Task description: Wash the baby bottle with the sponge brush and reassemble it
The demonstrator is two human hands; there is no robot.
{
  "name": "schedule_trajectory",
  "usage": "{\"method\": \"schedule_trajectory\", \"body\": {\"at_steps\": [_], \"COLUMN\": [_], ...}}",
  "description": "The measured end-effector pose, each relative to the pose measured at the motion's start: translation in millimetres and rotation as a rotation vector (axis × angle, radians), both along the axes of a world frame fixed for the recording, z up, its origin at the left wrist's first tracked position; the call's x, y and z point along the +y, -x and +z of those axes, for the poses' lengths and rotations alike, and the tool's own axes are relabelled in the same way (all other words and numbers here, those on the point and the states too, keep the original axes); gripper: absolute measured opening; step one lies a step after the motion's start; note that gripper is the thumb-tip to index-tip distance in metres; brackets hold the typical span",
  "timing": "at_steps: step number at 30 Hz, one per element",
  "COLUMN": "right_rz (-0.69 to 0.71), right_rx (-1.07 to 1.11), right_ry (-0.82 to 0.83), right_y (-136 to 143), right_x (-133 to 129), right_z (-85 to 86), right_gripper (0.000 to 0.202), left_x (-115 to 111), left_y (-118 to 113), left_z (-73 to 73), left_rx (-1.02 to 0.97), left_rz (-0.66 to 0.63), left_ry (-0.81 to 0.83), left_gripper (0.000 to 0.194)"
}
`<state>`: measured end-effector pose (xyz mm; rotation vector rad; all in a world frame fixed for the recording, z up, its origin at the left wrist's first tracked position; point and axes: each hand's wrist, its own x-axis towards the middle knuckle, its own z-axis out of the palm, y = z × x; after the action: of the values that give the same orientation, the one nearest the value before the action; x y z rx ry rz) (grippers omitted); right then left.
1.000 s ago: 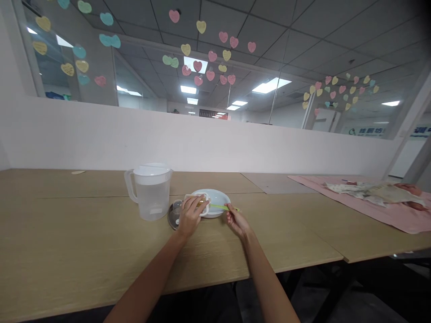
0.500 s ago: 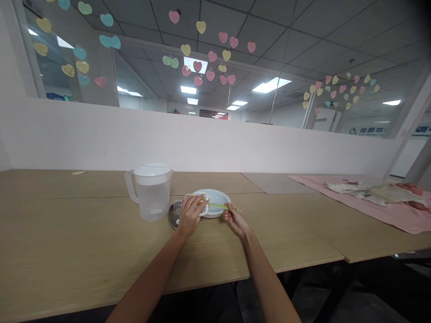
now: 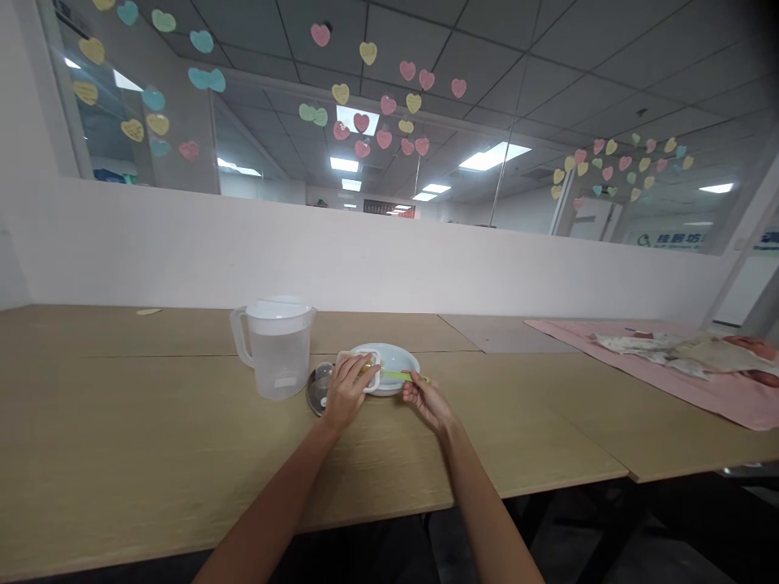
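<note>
Head view, the only one: holding in the left hand [image 3: 346,391] what looks like a white-edged container [image 3: 373,383], with fingers curled over it, near the middle of the wood-toned table [image 3: 182,430]. Pinching a slim green stick [image 3: 397,375] in the right hand [image 3: 427,401], with fingertips drawn narrow around it and its far end aimed left at the container; cannot tell whether inside or merely in front. Just behind both, partly covered, a white bowl [image 3: 411,359]. Beside the left hand, a round dark dish or lid [image 3: 315,399] with a clear rounded piece [image 3: 324,372]; farther left, an upright translucent pitcher [image 3: 281,354]. Well apart on the right, a pink cloth [image 3: 709,399] bearing pale rumpled fabric [image 3: 706,354]. Done, as far as visible: taking up container and stick and lining up one with the other. Judged mid-handling, with neither yet set down. Cannot tell any result inside container or bowl.
</note>
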<state>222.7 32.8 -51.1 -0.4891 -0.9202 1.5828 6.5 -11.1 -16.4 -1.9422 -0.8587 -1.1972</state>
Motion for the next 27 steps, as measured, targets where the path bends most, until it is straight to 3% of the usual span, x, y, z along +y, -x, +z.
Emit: {"method": "schedule_trajectory", "body": {"at_steps": [8, 14, 27], "right_rz": [-0.025, -0.079, -0.059], "right_rx": [0.112, 0.144, 0.051], "right_ry": [0.007, 0.002, 0.010], "right_y": [-2.3, -1.4, 0.3], "right_x": [-3.7, -3.0, -4.4], "right_z": [4.1, 4.0, 6.6], "right_gripper": [0.022, 0.026, 0.030], "left_x": [-3.0, -2.1, -2.1], "left_y": [-0.8, -3.9, -3.4], "left_z": [3.1, 2.2, -0.2], "left_rx": [-0.030, -0.039, -0.033], "left_rz": [-0.010, -0.043, -0.015], "left_ry": [0.011, -0.006, 0.007], "left_gripper": [0.044, 0.039, 0.041]}}
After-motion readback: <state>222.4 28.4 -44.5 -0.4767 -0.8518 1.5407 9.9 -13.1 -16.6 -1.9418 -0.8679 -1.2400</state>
